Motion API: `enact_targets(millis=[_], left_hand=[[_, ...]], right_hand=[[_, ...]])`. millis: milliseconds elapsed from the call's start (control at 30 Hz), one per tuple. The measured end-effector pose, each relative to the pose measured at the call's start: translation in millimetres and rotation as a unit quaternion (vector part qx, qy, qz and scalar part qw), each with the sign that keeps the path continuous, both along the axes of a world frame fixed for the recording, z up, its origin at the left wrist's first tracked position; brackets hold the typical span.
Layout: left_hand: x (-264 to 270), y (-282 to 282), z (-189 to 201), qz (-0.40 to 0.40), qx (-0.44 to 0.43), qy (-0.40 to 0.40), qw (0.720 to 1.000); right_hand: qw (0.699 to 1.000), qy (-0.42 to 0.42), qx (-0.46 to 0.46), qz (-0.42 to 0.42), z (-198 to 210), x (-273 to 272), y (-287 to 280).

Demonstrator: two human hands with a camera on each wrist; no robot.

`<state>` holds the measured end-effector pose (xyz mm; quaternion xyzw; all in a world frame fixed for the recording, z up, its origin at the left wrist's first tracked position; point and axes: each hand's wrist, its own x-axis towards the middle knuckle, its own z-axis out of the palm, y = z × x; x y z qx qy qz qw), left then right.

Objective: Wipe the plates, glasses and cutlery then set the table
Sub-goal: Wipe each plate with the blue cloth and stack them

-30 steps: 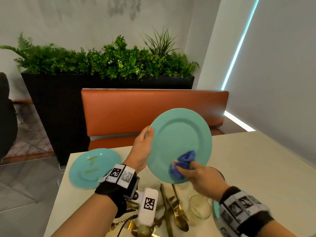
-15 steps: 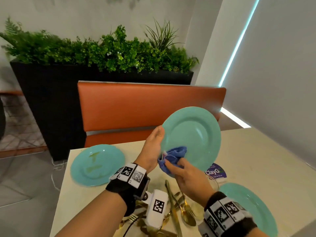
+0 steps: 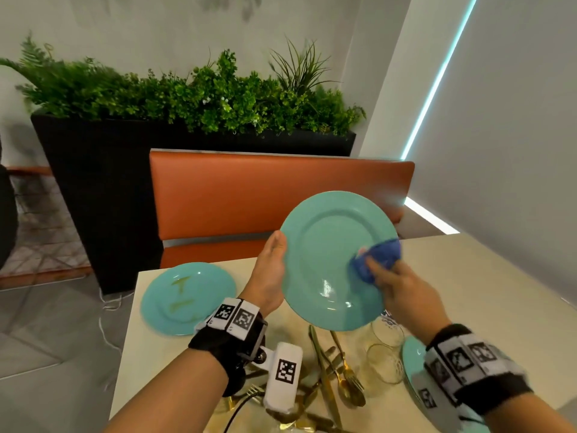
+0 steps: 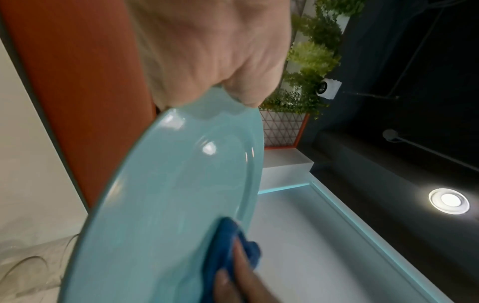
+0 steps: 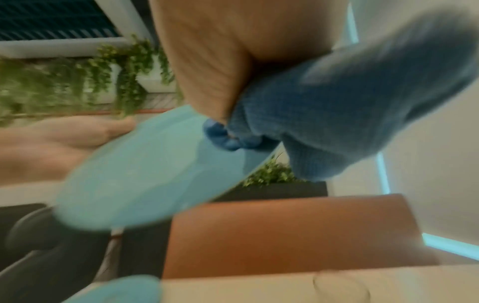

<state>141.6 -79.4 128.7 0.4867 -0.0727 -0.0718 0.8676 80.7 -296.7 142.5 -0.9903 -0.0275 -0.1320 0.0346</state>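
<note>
Two hands work one turquoise plate (image 3: pixel 331 260) raised above the desk (image 3: pixel 468 292). Left hand (image 3: pixel 270 270) grips its left rim; right hand (image 3: pixel 402 289), clutching a blue cloth (image 3: pixel 379 257), has swept from the left edge to the right rim, so wiping continues.

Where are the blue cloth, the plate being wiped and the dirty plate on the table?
blue cloth (image 3: pixel 379 256): head view, on the bunched fabric above the fingers.
held plate (image 3: pixel 324 260): head view, on its bare centre.
stained plate (image 3: pixel 184 295): head view, on its centre, between the brown smears.
</note>
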Motion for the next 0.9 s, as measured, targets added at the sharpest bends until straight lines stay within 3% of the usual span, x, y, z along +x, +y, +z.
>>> enact_targets(millis=[67,133,233,300,367,433,467,600,667,733,767,900], left_hand=[[-5.6,-4.5,3.6,-0.011,0.026,-0.016,0.999],[-11.4,-14.0,6.5,-0.022,0.053,-0.03,0.998],[-16.5,-28.1,8.4,-0.026,0.088,-0.051,0.994],[-16.5,-28.3,7.5,-0.024,0.081,-0.057,0.995],[-17.4,-24.4,9.2,-0.024,0.085,-0.069,0.994],[-18.9,-24.2,10.2,-0.027,0.095,-0.082,0.992],[-20.4,-26.1,11.2,-0.031,0.097,-0.084,0.991],[-22.7,-34.2,11.5,-0.026,0.074,-0.076,0.994],[-22.6,-37.1,13.3,-0.03,0.072,-0.076,0.994],[-22.1,-43.6,18.1,-0.037,0.083,-0.083,0.992],[-22.0,-48.0,20.5,-0.043,0.088,-0.083,0.992],[-19.8,-57.5,23.2,-0.052,0.06,-0.08,0.994]], right_hand=[[0.99,-0.085,0.06,-0.095,18.8,15.9,-5.6],[0.977,-0.124,0.114,-0.128,35.8,27.9,6.8],[0.988,-0.134,0.065,0.044,34.1,29.0,46.1],[0.986,-0.129,0.006,0.108,27.4,26.0,47.5],[0.992,-0.117,0.047,0.015,35.0,31.8,25.5],[0.971,-0.125,0.165,-0.116,44.2,35.4,6.6],[0.965,-0.141,0.179,-0.129,45.1,33.4,9.3],[0.985,-0.126,0.054,0.105,27.1,19.7,41.0],[0.987,-0.13,0.088,0.039,35.0,25.4,22.9],[0.967,-0.162,0.18,-0.084,41.9,31.6,9.3],[0.963,-0.162,0.194,-0.097,42.1,29.5,12.5],[0.984,-0.1,0.103,0.105,27.3,14.5,28.9]])
